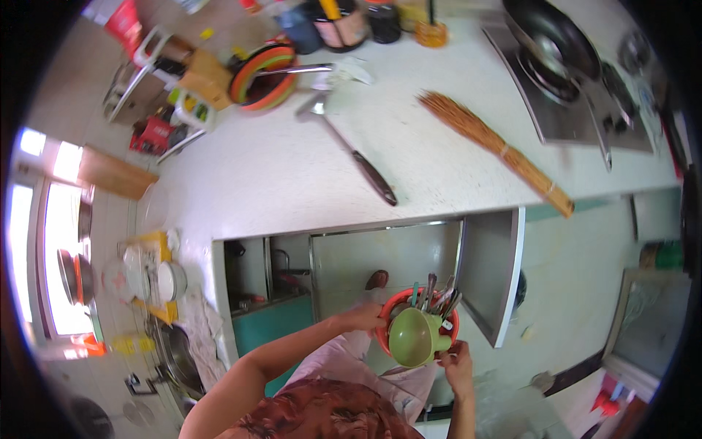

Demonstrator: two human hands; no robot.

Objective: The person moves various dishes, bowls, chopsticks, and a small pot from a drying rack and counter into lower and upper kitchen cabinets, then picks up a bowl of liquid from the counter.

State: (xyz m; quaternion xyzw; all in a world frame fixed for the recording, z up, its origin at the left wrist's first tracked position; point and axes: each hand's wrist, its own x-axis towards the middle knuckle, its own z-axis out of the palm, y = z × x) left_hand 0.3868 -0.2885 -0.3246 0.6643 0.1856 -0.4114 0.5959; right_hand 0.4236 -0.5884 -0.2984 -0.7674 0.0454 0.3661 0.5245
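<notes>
A red plastic basin is held low in front of my body, below the countertop edge. My left hand grips its left rim, and my right hand is at its lower right side, close to the handle of a light green plastic water scoop. That scoop rests on top of the basin with its bowl facing up. Several metal utensils stick out at the far side, their lower ends hidden. Whether my right fingers also touch the scoop's handle is hard to tell.
A cabinet door stands open right of the basin. On the white countertop lie a spatula and a bamboo brush. A wok sits on the cooktop at back right. Nested bowls and jars stand behind; a sink is left.
</notes>
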